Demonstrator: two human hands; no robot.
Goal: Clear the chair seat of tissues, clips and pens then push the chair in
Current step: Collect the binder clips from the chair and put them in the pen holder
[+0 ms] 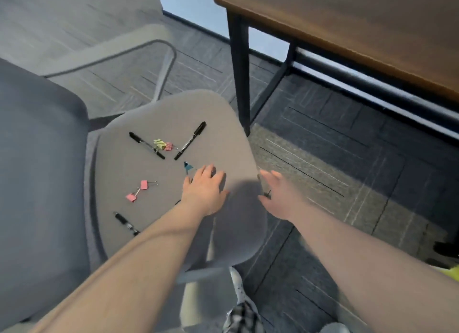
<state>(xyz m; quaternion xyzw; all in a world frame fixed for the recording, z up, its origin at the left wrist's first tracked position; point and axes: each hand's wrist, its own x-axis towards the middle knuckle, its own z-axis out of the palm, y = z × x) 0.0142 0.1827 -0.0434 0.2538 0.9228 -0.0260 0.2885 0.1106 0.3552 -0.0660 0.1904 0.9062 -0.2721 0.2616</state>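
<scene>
The grey chair seat carries three black pens: one at the upper left, one at the upper right, one near the front left partly under my left forearm. A yellow-green and pink clip pair lies between the upper pens. Two pink clips lie mid-seat. A blue clip sits just beyond my left hand, which rests palm down with fingers spread, holding nothing. My right hand hovers open and blurred at the seat's right edge. No tissues show.
The chair's grey backrest fills the left side and an armrest curves above. A brown wooden desk with black legs stands at the upper right over dark carpet. A shoe and checked trouser leg show below.
</scene>
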